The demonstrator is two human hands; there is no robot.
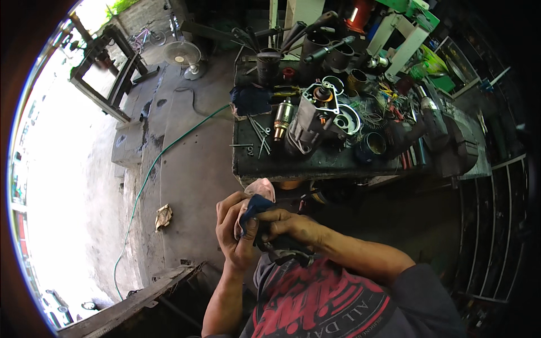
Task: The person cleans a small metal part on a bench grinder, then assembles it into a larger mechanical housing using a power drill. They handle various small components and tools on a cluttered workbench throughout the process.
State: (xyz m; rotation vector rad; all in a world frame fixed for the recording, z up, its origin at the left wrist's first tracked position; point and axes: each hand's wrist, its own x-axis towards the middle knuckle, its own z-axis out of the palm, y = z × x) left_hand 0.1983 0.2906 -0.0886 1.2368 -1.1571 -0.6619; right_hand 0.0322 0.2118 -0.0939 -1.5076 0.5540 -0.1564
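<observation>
One wiping step in hand, by the look of it

The person's bare left hand (233, 230) is closed around pale pink fabric (264, 189), which pokes up above the fingers, and dark blue cloth (256, 207); whether these are one piece, I cannot tell. The bare right hand (292, 227) grips narrowly at the blue cloth. Both fabrics sit between the hands, in front of the dark shirt with red print (321, 298), near the black-topped workbench (338, 162). On it, a grey metal housing (303, 127) is beside a copper-and-steel cylindrical armature (283, 119).

I judge this to be wiping, of fingers or a part hidden in the folds. Next, the left should hold firm while the right turns the cloth.
</observation>
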